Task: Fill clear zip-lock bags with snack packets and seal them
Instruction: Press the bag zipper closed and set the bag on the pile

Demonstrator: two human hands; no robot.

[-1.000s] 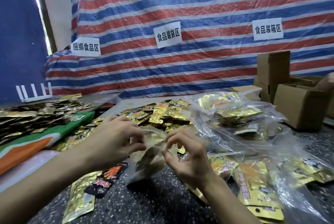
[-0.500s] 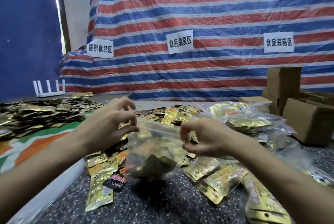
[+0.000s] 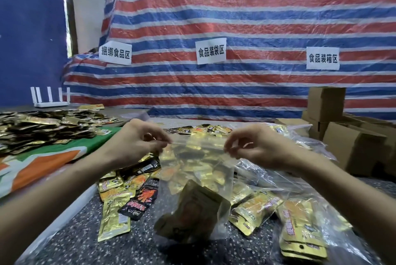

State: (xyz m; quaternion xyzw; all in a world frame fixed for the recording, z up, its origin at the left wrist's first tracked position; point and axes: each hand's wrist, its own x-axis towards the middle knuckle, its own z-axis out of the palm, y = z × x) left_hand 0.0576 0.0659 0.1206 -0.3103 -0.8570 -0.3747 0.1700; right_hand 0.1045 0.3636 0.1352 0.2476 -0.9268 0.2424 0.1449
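**Sealing a filled bag.** The clear zip-lock bag (image 3: 194, 181) hangs near the middle of the scene, above the speckled table (image 3: 81, 237). Its top strip (image 3: 198, 144) is stretched level between the two hands. A dark gold packet (image 3: 194, 215) sits low inside it; whether the bag's bottom touches the table cannot be told. The left hand (image 3: 137, 142) pinches the left top corner between thumb and curled fingers, and the right hand (image 3: 257, 147) pinches the right top corner in the same way, so neither hand is free. Whether the strip is already pressed closed along its length cannot be told from this view. To do the step well, it seems best to hold the strip taut and straight so that its two tracks line up. A thumb-and-finger pinch should then run from one corner to the other, leaving no gap in the middle. The packet should sit well below the strip, since a packet edge caught in the tracks would likely stop the seal. Thin film of this kind will probably crease and slip, so a firm hold on the anchoring corner helps. Loose packets (image 3: 115, 209) lie on the table at near left, filled bags (image 3: 300, 228) at near right, and cardboard boxes (image 3: 353, 149) stand at far right.
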